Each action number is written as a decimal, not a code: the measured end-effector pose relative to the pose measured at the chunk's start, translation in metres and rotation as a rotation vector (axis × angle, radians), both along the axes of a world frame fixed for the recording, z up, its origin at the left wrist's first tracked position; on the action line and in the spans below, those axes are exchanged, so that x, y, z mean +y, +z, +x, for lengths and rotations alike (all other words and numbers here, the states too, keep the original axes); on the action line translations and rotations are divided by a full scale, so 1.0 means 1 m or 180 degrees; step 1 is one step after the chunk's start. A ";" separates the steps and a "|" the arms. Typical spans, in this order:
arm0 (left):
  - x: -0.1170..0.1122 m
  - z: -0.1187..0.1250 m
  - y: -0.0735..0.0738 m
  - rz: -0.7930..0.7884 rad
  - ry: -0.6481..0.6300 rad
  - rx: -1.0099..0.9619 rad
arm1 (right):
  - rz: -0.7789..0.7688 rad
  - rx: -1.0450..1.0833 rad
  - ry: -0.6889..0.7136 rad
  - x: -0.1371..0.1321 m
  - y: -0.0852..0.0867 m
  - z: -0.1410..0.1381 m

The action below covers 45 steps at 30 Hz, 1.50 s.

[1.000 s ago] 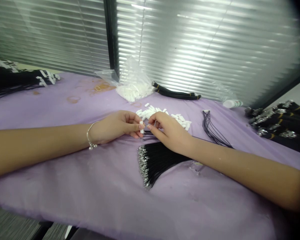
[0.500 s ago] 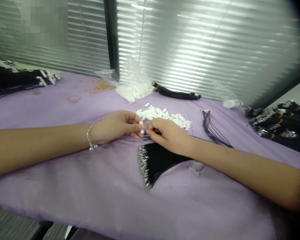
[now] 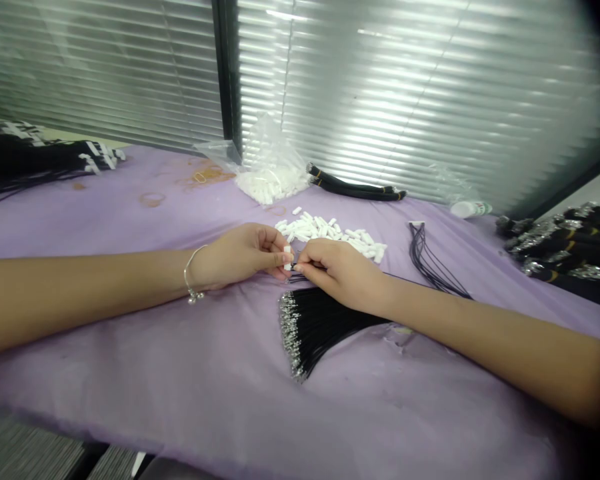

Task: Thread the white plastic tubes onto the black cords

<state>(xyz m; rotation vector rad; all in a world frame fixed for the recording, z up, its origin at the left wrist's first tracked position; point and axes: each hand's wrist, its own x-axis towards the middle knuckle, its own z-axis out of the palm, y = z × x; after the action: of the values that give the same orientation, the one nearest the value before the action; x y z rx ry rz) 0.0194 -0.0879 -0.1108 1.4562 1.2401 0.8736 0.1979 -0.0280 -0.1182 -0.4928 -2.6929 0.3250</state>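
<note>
Between the thumb and fingers of my left hand (image 3: 245,252) is a small white plastic connector housing (image 3: 287,259), held upright. My right hand (image 3: 340,270) pinches the end of a thin black wire (image 3: 295,267) right beside the housing; whether its tip is inside cannot be made out. Just below my right hand lies a fanned bundle of black wires (image 3: 330,323), with silvery metal terminals (image 3: 290,327) at its left end. Behind both hands spreads a loose pile of white housings (image 3: 320,228).
A clear bag of white pieces (image 3: 270,180) stands at the back, near a tied black wire bundle (image 3: 355,187). Wires joined to a white housing (image 3: 417,223) lie right of the pile. More bundles (image 3: 565,243) fill the right; finished-looking wires (image 3: 40,157) lie far left. Purple cloth (image 3: 180,373) covers the table.
My right fingertips have come closer to the white housing, bringing the wire end up to it. The whole view has shifted slightly. My left hand keeps its pinch.
</note>
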 end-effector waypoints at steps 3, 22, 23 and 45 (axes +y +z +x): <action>0.001 0.000 0.000 -0.0025 -0.0001 -0.0058 | -0.0012 0.0000 -0.0012 0.000 0.000 -0.001; 0.001 0.000 -0.001 -0.0029 -0.0120 -0.0187 | -0.0179 0.0070 0.0045 0.001 0.000 -0.001; 0.001 -0.001 -0.002 -0.0012 -0.0126 -0.0193 | -0.0238 0.0053 -0.0019 0.001 -0.001 -0.001; 0.000 -0.006 -0.002 -0.0059 -0.0123 -0.0246 | -0.0359 0.0236 -0.0147 -0.002 0.000 0.000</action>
<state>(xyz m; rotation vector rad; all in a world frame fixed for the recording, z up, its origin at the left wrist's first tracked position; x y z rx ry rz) 0.0139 -0.0878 -0.1123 1.4144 1.1562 0.8821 0.1984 -0.0297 -0.1184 -0.5634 -2.5975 0.4747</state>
